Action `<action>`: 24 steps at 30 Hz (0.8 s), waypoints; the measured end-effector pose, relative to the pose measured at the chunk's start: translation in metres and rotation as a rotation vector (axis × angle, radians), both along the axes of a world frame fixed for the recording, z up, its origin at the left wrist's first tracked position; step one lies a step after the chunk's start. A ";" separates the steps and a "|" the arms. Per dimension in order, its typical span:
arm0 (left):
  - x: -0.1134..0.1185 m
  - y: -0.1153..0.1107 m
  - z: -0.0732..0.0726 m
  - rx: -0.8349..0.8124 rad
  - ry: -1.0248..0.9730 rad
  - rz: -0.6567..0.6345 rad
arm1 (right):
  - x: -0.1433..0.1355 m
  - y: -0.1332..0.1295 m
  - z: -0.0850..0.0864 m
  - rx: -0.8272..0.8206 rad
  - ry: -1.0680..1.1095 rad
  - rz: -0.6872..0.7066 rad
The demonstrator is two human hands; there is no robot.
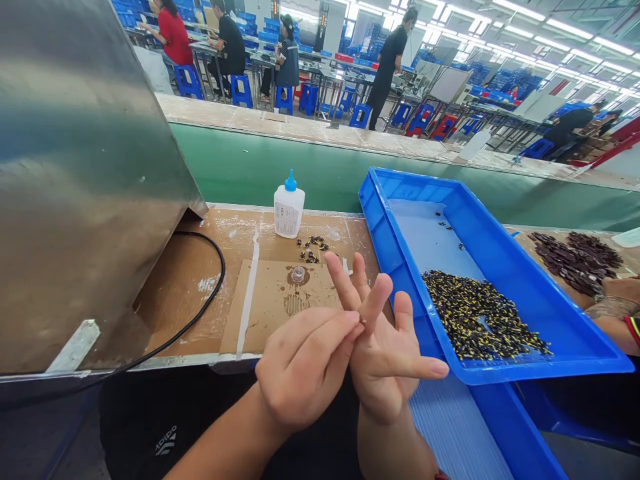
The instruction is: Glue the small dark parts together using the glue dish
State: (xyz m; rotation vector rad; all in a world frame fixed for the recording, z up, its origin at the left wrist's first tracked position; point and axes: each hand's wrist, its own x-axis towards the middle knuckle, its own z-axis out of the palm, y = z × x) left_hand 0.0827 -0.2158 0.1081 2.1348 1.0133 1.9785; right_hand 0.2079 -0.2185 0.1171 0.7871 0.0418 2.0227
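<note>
My left hand (307, 370) has its thumb and fingers pinched together against a finger of my right hand. A tiny reddish-brown speck shows at the pinch, too small to name. My right hand (385, 360) is open, palm up, with its fingers spread apart. Beyond the hands, a cardboard sheet (265, 307) lies on the bench and carries a small clear round cup (299, 275) with wet brownish stains around it. Behind the cup lie several small black-and-yellow pieces (313, 248). A white squeeze bottle with a blue nozzle (289, 210) stands upright at the back.
To the right, a blue tray (400, 267) holds a heap of small black-and-yellow pieces (480, 320). Dark brown flat pieces (575, 257) lie beyond it, near another person's hand (623, 293). A metal housing (85, 187) and black cable (210, 300) are at left.
</note>
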 end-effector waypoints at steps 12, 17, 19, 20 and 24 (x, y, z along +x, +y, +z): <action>-0.007 0.002 -0.005 0.031 0.172 0.104 | 0.004 0.010 -0.019 0.059 -0.227 -0.206; -0.011 0.004 -0.002 0.091 0.261 0.155 | 0.001 0.009 -0.020 0.070 -0.269 -0.220; -0.010 0.005 -0.002 0.112 0.255 0.174 | 0.000 0.010 -0.021 0.078 -0.286 -0.213; -0.010 0.006 -0.002 0.120 0.246 0.180 | -0.001 0.010 -0.022 0.079 -0.287 -0.209; -0.008 0.008 -0.003 0.135 0.231 0.195 | -0.003 0.011 -0.023 0.101 -0.253 -0.197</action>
